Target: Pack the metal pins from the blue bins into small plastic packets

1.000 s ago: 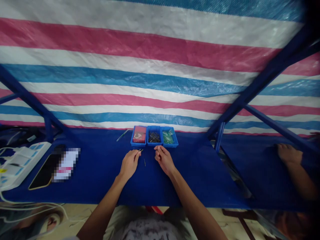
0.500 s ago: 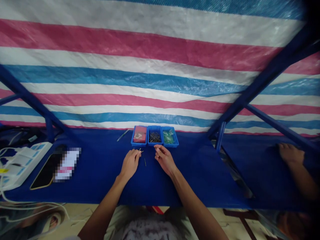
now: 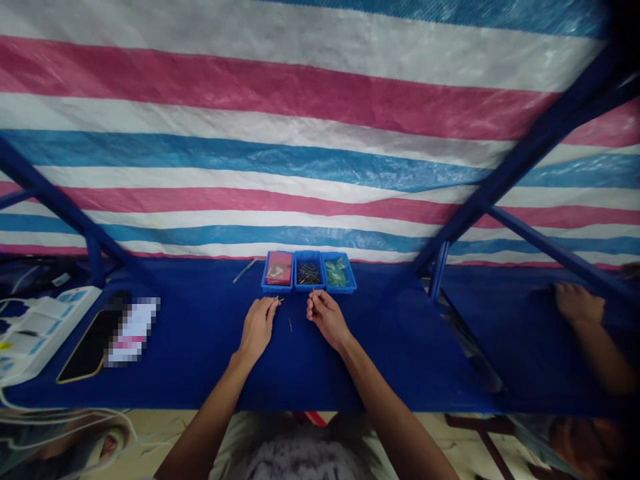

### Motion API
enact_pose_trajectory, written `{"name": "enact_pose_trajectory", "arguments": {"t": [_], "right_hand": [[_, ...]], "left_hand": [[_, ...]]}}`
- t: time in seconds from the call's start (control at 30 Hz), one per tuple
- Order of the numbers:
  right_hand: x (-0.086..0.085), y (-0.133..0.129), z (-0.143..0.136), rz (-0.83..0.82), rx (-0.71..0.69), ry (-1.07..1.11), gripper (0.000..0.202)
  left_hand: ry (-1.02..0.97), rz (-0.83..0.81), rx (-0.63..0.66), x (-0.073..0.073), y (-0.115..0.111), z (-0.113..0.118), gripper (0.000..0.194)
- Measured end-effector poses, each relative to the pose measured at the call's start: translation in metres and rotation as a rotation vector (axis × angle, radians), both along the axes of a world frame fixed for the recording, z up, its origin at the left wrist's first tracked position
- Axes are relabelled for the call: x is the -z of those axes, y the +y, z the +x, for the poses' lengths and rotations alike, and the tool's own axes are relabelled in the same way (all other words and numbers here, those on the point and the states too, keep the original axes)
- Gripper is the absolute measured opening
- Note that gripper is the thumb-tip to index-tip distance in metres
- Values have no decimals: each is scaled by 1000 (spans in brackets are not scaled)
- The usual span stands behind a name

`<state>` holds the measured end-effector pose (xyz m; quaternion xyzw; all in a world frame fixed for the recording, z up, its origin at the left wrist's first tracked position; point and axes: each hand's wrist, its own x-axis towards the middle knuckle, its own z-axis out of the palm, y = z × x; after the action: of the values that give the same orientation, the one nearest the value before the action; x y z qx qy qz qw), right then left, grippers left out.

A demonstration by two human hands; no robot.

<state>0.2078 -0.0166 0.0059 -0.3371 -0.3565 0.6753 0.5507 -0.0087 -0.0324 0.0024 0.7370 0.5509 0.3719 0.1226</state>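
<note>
My left hand rests on the blue table with thumb and fingers pinched on small, thin brass-coloured metal pins. To its right, my right hand is closed in a pinch, and the tip of a thin metal pin shows above its fingers. A single dark metal pin lies on the cloth between the hands. Just beyond them stand three blue bins: the left bin holds a pink-red piece, the middle bin many thin dark metal pins, the right bin green pieces in clear plastic.
Tweezers lie left of the bins. At the left are a phone, a blurred-out sheet and a white power strip with cables. Blue frame bars slope on both sides. Another person's hand rests at the far right.
My right hand has shifted slightly left and turned, so the pin tip now points up from its fingers. My left hand stays nearly in place, still pinching the pins.
</note>
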Motion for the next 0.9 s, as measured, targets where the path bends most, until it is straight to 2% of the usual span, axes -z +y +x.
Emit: {"name": "enact_pose_trajectory", "arguments": {"t": [0.1, 0.2, 0.33, 0.43, 0.57, 0.73, 0.9], "right_hand": [[4, 2, 0, 44, 43, -86, 35], [9, 2, -1, 154, 123, -319, 32], [13, -2, -2, 347, 218, -656, 16], [12, -5, -3, 448, 238, -764, 12], [7, -4, -3, 384, 201, -657, 16], [3, 0, -1, 180, 112, -339, 33], [-4, 1, 0, 9, 61, -46, 40]], "left_hand": [[-9, -48, -11, 1, -1, 0, 35], [-39, -78, -26, 2, 0, 0, 35], [-29, -120, -47, 4, 1, 1, 34], [-15, -133, -66, 4, 1, 1, 33], [-27, -151, -94, 5, 1, 2, 30], [-44, -173, -108, 6, 2, 2, 26], [-58, -173, -114, 7, 3, 2, 24]]}}
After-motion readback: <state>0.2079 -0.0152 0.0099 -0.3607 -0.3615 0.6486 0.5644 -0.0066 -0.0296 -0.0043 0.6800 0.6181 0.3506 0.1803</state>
